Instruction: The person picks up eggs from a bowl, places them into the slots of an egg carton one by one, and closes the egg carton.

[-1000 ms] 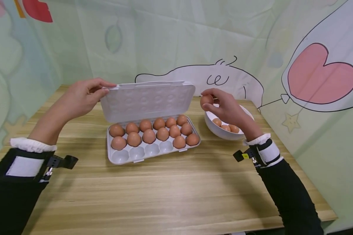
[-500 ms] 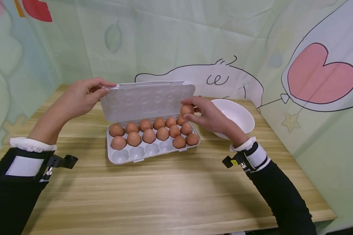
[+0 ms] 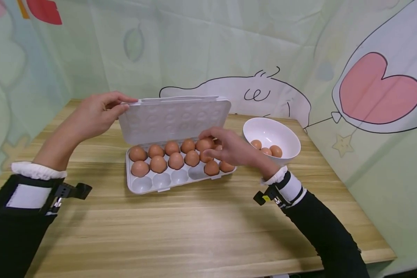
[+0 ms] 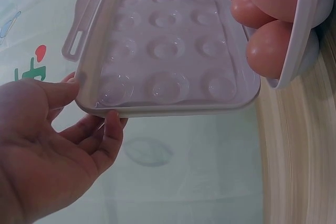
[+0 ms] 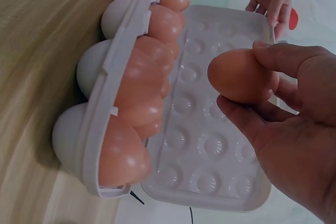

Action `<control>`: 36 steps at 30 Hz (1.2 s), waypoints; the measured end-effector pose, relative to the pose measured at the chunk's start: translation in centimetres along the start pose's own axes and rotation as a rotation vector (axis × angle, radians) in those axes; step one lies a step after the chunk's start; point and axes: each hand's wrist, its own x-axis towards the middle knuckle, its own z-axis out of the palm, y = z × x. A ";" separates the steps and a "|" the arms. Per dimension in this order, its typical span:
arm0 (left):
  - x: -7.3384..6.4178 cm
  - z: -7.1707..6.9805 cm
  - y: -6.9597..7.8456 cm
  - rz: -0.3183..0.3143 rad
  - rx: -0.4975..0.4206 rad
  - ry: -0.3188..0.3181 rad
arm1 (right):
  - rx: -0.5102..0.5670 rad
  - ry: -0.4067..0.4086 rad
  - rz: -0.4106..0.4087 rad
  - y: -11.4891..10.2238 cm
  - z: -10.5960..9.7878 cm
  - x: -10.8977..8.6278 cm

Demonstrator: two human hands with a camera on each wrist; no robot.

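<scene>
Egg (image 3: 204,144) pinched in my right hand's (image 3: 229,148) grip above the tray (image 3: 149,185) at 12 o'clock on the counter (image 3: 194,224); my left hand (image 3: 94,114) grasps the raised lid (image 3: 173,119) at 11 o'clock.

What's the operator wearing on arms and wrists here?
Bare hands, no gloves. Both arms have black sleeves with white ribbed cuffs. The left wrist carries a black strap with a white panel and a black clip mount; the right wrist has a black-and-white band, a black mount and a small yellow tag.

Counted up here, tbh, are one egg tray (image 3: 133,135) with four empty cups (image 3: 161,180), one white bowl (image 3: 281,133), three bowl eggs (image 3: 275,151) and one held egg (image 3: 204,144).
</scene>
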 end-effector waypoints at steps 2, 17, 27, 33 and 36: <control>0.0 0.0 0.0 0.003 0.001 0.003 | 0.022 -0.020 0.011 0.1 0.3 0.0; 0.0 0.1 0.1 0.002 -0.001 0.008 | 0.103 -0.077 0.019 0.4 2.3 0.3; 0.3 0.0 0.1 -0.024 -0.011 -0.008 | -0.031 -0.046 -0.077 1.0 3.5 0.3; 0.6 0.0 -0.1 -0.031 -0.010 -0.014 | 0.008 -0.091 -0.077 0.9 4.1 0.1; 0.7 0.0 -0.1 -0.034 -0.004 -0.020 | -0.034 -0.098 -0.070 0.8 4.4 0.0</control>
